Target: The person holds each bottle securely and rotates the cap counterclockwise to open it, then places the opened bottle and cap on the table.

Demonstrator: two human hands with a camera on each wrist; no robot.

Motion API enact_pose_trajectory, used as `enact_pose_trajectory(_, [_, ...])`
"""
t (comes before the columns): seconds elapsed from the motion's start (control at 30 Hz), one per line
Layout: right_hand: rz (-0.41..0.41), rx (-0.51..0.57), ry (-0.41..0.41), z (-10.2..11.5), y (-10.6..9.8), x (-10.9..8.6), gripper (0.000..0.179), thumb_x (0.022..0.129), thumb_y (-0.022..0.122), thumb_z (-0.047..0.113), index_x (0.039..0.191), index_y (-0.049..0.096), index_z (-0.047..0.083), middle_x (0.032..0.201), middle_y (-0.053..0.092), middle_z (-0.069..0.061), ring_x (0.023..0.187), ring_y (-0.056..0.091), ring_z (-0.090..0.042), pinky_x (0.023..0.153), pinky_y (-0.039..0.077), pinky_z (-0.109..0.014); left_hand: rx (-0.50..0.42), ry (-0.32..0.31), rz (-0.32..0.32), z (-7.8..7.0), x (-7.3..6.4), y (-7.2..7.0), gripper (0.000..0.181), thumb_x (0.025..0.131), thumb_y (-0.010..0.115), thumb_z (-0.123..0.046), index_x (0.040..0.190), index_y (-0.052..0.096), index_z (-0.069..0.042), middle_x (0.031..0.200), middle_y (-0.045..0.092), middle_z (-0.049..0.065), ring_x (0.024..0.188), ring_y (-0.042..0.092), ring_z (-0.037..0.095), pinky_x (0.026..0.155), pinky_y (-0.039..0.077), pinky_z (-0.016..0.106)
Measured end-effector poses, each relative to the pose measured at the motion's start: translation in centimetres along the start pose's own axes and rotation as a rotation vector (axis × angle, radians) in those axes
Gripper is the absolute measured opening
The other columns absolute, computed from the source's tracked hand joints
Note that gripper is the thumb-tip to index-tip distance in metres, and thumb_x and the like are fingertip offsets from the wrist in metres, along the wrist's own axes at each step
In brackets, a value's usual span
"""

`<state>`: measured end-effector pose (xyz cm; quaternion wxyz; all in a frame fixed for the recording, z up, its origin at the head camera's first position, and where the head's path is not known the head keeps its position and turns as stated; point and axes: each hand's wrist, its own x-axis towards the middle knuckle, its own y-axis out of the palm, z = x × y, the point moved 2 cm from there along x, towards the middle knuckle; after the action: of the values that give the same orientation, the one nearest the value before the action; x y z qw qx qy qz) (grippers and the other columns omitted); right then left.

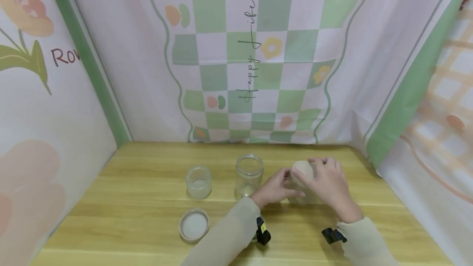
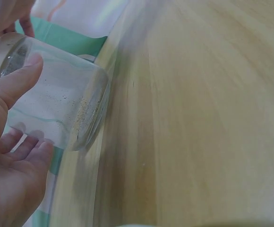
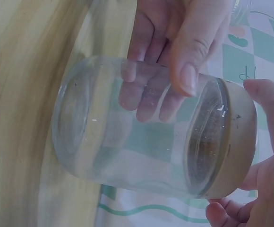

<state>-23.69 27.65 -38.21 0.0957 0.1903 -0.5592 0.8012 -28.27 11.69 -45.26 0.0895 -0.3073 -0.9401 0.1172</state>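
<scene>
On the right side of the table stands a clear glass jar (image 3: 141, 127) with a beige lid (image 3: 238, 139) on its mouth. My left hand (image 1: 277, 188) holds the jar's body from the left, thumb on one side and fingers on the other. From above, my right hand (image 1: 330, 182) grips the lid's rim between thumb and fingers. The right wrist view has the jar lying sideways in the picture, its base at the wooden table. Part of the jar is hidden behind my hands in the head view.
Left of my hands stand a tall open glass jar (image 1: 248, 175) and a short open glass jar (image 1: 198, 188). A loose round lid (image 1: 194, 225) lies nearer on the wooden table (image 1: 140, 200). Printed curtains (image 1: 258, 52) rise behind the back edge and at both sides.
</scene>
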Motion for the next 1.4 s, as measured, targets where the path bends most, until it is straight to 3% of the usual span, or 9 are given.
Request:
enact_pose_trajectory(0.23, [0.014,0.026,-0.021,0.1,0.2,0.2,0.080,0.090,0.067,0.060,0.128,0.060,-0.010,0.111,0.059,-0.032,0.091,0.048,-0.039,0.068,0.040,-0.047,0.010,-0.026,-0.018,0.1,-0.1,0.0,0.072,0.085,0.083,-0.029,0.146,0.045,-0.022,0.143,0.048,-0.011,0.133,0.046,0.014,0.109,0.042,0.035])
enact_pose_trajectory(0.83, [0.095,0.125,-0.002,-0.5,-0.2,0.2,0.079,0.088,0.071,0.058,0.133,0.058,-0.006,0.121,0.051,-0.025,0.108,0.045,-0.042,0.082,0.044,-0.060,-0.019,-0.027,-0.002,-0.3,-0.3,-0.2,0.073,0.086,0.082,-0.027,0.148,0.043,-0.022,0.145,0.047,-0.011,0.134,0.044,0.015,0.111,0.040,0.036])
enact_pose_trajectory(1.03, [0.164,0.206,-0.034,-1.1,-0.6,0.7,0.076,0.088,0.074,0.052,0.138,0.057,-0.002,0.122,0.052,-0.022,0.109,0.045,-0.041,0.078,0.045,-0.057,-0.023,-0.032,-0.017,-0.4,-0.5,-0.2,0.073,0.086,0.082,-0.025,0.147,0.043,-0.019,0.144,0.048,-0.008,0.135,0.045,0.016,0.111,0.040,0.035])
enact_pose_trajectory(1.23, [0.257,0.333,-0.093,-2.4,-0.7,1.1,0.068,0.091,0.075,0.040,0.142,0.054,0.002,0.130,0.049,-0.018,0.117,0.044,-0.039,0.088,0.045,-0.061,-0.010,-0.034,-0.018,-0.2,-0.2,-0.1,0.074,0.086,0.082,-0.026,0.147,0.042,-0.016,0.146,0.047,-0.005,0.134,0.046,0.018,0.110,0.041,0.034])
enact_pose_trajectory(1.4, [0.344,0.445,-0.166,-3.2,-0.8,1.5,0.063,0.092,0.074,0.027,0.145,0.051,0.003,0.137,0.045,-0.019,0.118,0.047,-0.037,0.089,0.047,-0.053,0.001,-0.052,-0.012,0.0,-0.2,-0.1,0.076,0.086,0.082,-0.028,0.149,0.041,-0.015,0.149,0.046,-0.002,0.135,0.045,0.019,0.111,0.040,0.034])
